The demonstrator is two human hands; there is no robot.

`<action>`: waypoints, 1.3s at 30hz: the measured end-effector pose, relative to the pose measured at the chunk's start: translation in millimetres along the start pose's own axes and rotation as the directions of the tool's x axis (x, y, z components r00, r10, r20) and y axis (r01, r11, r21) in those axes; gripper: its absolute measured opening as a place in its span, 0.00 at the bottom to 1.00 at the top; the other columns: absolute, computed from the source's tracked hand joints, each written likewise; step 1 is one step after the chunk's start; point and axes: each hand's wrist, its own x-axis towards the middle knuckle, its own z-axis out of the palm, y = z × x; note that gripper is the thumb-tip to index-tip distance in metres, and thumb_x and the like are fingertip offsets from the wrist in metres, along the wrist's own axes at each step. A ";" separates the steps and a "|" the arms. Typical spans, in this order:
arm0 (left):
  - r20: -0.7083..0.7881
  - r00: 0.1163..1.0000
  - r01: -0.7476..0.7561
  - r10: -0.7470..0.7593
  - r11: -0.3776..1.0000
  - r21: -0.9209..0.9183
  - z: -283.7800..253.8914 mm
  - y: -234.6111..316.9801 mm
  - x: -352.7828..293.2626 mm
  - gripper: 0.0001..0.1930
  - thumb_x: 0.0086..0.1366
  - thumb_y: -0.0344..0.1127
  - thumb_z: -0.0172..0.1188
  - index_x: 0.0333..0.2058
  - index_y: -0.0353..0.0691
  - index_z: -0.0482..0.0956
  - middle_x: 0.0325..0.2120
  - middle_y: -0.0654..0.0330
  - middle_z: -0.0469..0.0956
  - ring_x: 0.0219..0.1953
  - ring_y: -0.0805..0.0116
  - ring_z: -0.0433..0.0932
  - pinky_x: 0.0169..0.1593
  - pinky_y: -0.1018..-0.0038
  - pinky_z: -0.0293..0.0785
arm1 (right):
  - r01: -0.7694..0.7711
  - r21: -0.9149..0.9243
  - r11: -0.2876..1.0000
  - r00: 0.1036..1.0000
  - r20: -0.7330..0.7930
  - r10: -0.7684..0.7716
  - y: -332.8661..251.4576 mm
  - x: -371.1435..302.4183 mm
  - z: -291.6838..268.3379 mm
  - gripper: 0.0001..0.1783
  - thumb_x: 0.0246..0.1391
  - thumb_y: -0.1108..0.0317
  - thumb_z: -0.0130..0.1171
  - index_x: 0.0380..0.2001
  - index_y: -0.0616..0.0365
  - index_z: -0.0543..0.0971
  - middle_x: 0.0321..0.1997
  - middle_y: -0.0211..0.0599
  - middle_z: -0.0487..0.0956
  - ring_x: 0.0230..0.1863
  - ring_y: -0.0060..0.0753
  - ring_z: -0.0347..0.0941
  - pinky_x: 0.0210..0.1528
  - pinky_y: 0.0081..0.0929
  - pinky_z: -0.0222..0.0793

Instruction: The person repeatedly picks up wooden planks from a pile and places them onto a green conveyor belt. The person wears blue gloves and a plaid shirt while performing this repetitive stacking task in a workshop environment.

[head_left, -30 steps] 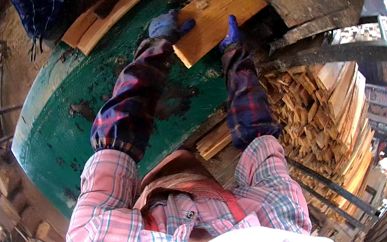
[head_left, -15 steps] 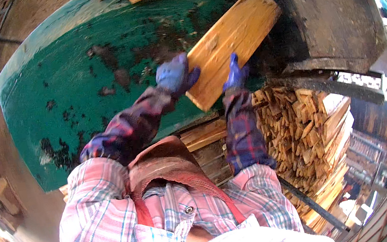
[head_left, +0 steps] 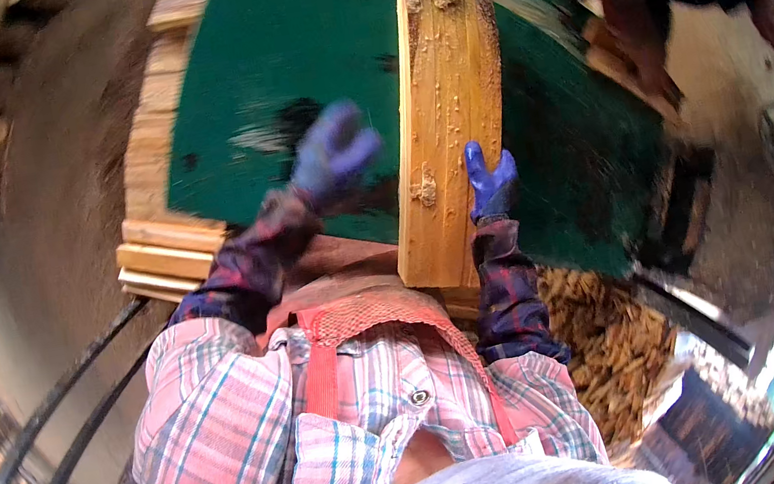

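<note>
A rough yellow wooden plank [head_left: 447,111] with knots and pitted bark-like patches lies lengthwise away from me over the green worktable [head_left: 229,74]. My right hand [head_left: 491,183], in a blue-purple glove, grips its right edge, thumb on the upper face and the other fingers partly hidden. To the left of the plank, my gloved left hand [head_left: 338,153] is off the wood and slightly smeared by motion. Its thumb and fingers are spread, with nothing between them. The plank's near end reaches the front of my red apron [head_left: 369,321].
Boards are stacked [head_left: 171,251] along the table's left side. Beneath its right front lies a heap of split wood [head_left: 608,359], beside a dark metal bar [head_left: 692,315]. Another person's arm [head_left: 637,30] reaches toward wood at the far right. Curved dark bars [head_left: 68,404] stand at lower left.
The plank has swung from a slant to pointing almost straight away from me. My left hand has let go of it and moved left. The view has turned toward the left.
</note>
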 end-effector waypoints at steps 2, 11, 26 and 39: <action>-0.396 0.895 -0.023 0.207 0.906 0.423 -102.9 -18.2 32.7 0.34 0.52 0.51 0.63 0.50 0.29 0.66 0.47 0.45 0.70 0.49 0.57 0.70 0.53 0.66 0.65 | 0.012 -0.026 1.000 0.992 0.130 -0.008 -23.7 2.1 64.1 0.22 0.46 0.58 0.65 0.38 0.65 0.73 0.35 0.39 0.78 0.33 0.30 0.73 0.38 0.29 0.69; -0.334 0.788 -0.183 -0.517 0.321 -0.929 -241.7 -99.7 -10.9 0.30 0.59 0.51 0.53 0.53 0.35 0.66 0.50 0.50 0.70 0.51 0.54 0.69 0.57 0.64 0.62 | 0.355 -0.315 0.880 0.744 0.665 -0.062 -98.1 -35.1 344.1 0.31 0.41 0.44 0.60 0.37 0.63 0.74 0.37 0.53 0.77 0.39 0.52 0.74 0.41 0.40 0.68; -0.762 0.608 -0.548 -0.222 0.577 -0.606 -471.0 -76.8 38.3 0.36 0.56 0.56 0.53 0.57 0.39 0.60 0.51 0.51 0.68 0.50 0.53 0.68 0.55 0.58 0.64 | 0.801 -0.215 0.559 0.363 0.917 -0.167 -210.8 -19.9 597.5 0.36 0.43 0.43 0.57 0.46 0.63 0.70 0.46 0.58 0.71 0.48 0.51 0.70 0.48 0.38 0.66; -0.371 0.868 -0.387 0.329 0.917 -0.093 -258.1 -47.2 104.1 0.21 0.62 0.27 0.43 0.56 0.33 0.59 0.50 0.51 0.67 0.53 0.61 0.66 0.58 0.68 0.58 | 0.712 -0.462 0.529 0.690 0.597 -0.408 -60.2 27.4 247.3 0.31 0.49 0.62 0.57 0.55 0.62 0.65 0.59 0.51 0.65 0.58 0.50 0.63 0.58 0.41 0.58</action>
